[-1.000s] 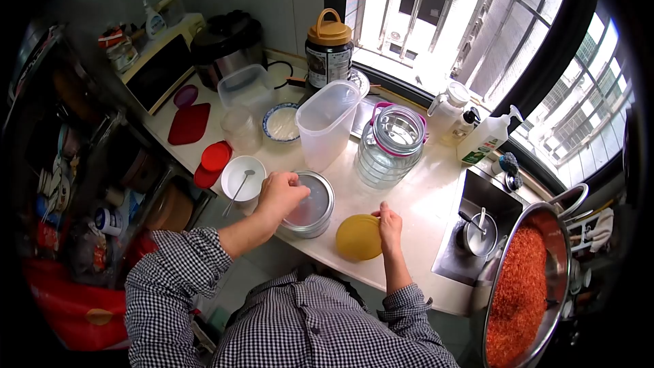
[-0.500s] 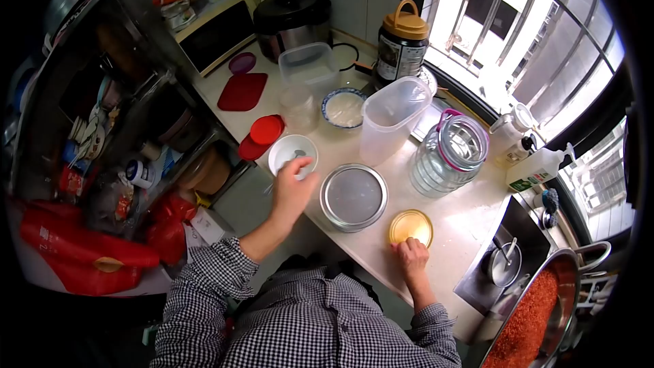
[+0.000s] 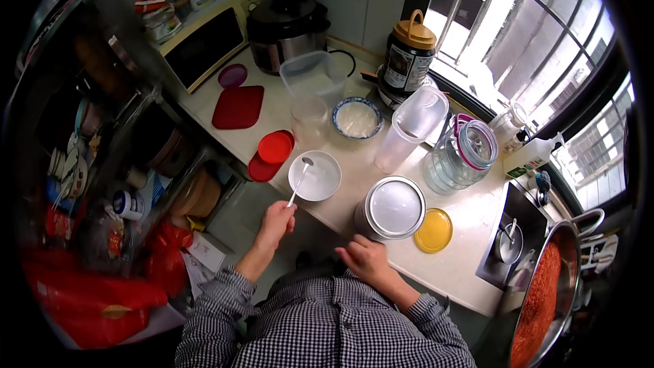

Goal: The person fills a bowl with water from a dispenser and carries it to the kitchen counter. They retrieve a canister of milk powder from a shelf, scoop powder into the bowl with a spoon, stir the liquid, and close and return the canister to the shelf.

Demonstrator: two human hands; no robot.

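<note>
My left hand (image 3: 276, 223) grips the handle end of a metal spoon (image 3: 298, 181). The spoon's head rests over a white bowl (image 3: 327, 176) near the counter's front edge. My right hand (image 3: 368, 259) is just in front of a round metal tin (image 3: 371, 221), fingers loosely bent and apart, nothing seen in them. Whether the tin's pale round top is a cover or its inside, I cannot tell. A yellow round lid (image 3: 433, 230) lies flat to the right of the tin.
Behind stand a clear plastic canister (image 3: 398, 146), a big glass jar (image 3: 453, 160) and a blue-rimmed bowl (image 3: 357, 119) of white stuff. Red lids (image 3: 274, 148) lie to the left. At right are the sink (image 3: 494, 259) and a metal pan of red crumbly food (image 3: 538, 300).
My left hand has taken hold of the spoon by its handle and drawn back from the bowl. My right hand has left the yellow lid and moved left. The view has shifted.
</note>
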